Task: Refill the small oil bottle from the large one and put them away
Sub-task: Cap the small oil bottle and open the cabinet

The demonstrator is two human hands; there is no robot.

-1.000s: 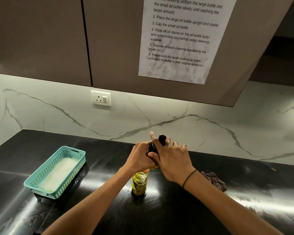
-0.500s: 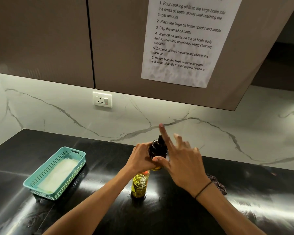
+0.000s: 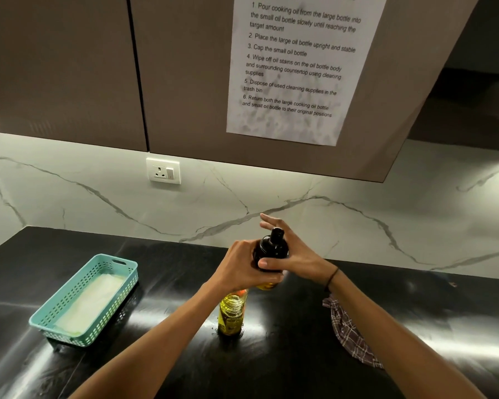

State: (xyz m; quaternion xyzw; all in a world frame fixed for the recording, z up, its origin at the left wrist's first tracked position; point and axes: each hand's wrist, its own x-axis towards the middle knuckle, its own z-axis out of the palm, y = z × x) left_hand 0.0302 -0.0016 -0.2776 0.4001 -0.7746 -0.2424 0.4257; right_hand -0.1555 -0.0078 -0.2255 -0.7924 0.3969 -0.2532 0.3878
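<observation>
The small oil bottle [image 3: 271, 250] is held above the black countertop [image 3: 170, 370], near the marble backsplash [image 3: 69, 197]. Its long axis is close to vertical, black pump cap uppermost and leaning slightly to the right, amber base down. The left hand [image 3: 242, 269] wraps the bottle's body from the left in a full closed grasp. The right hand [image 3: 297, 257] closes on the dark cap, thumb across the front, fingers behind, index finger pointing up and left. In front of them the large oil bottle [image 3: 231, 313] stands upright on the countertop. A teal basket [image 3: 84, 300] lies well to the left; a checked cloth [image 3: 349, 335] lies to the right.
</observation>
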